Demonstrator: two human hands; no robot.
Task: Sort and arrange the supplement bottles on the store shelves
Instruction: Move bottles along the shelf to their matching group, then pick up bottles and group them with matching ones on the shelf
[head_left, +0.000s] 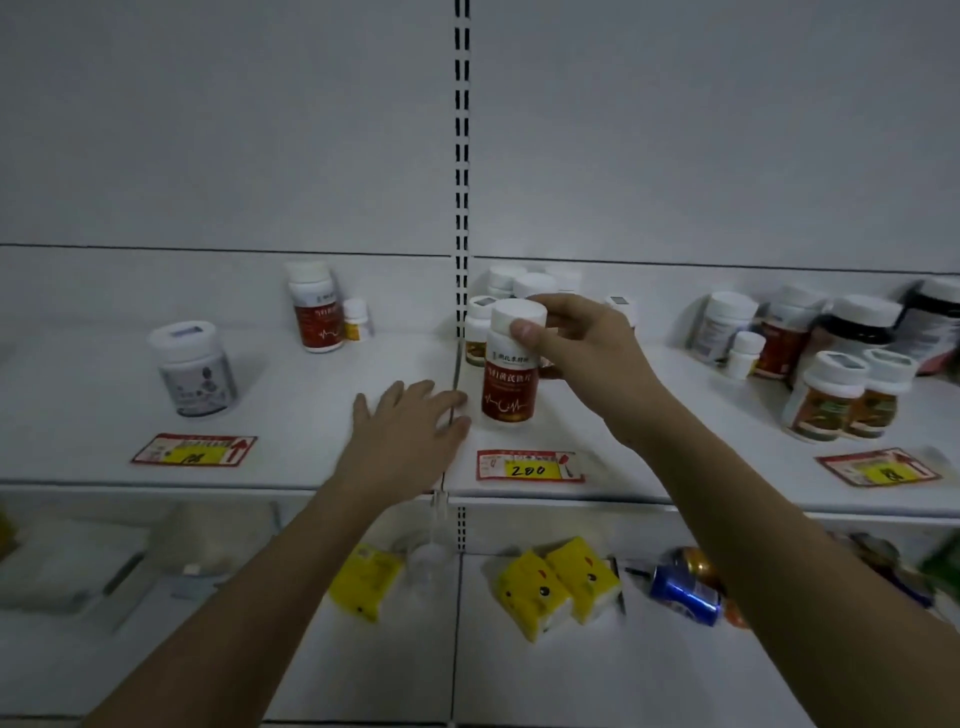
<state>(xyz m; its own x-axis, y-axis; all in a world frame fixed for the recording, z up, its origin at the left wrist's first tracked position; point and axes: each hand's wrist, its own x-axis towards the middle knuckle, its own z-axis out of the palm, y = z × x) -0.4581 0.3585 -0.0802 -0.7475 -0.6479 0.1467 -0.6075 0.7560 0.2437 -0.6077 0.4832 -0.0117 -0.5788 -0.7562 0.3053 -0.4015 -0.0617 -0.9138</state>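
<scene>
My right hand (582, 353) grips the white cap of a red-labelled supplement bottle (509, 382) that stands upright on the white shelf (311, 405), just right of the centre post. My left hand (410, 426) rests flat on the shelf beside it, fingers spread, holding nothing. A matching red-labelled bottle (316, 306) stands at the back left with a small yellow-labelled bottle (357, 319) next to it. A wide grey-labelled jar (192, 369) sits further left. Several white-capped bottles (519, 286) cluster behind the held one.
A crowded group of bottles (810, 338) fills the shelf's right end, with two orange-labelled ones (852, 395) in front. Red and yellow price tags (530, 466) lie along the shelf's front edge. The lower shelf holds yellow tissue packs (561, 587) and a blue can (685, 587).
</scene>
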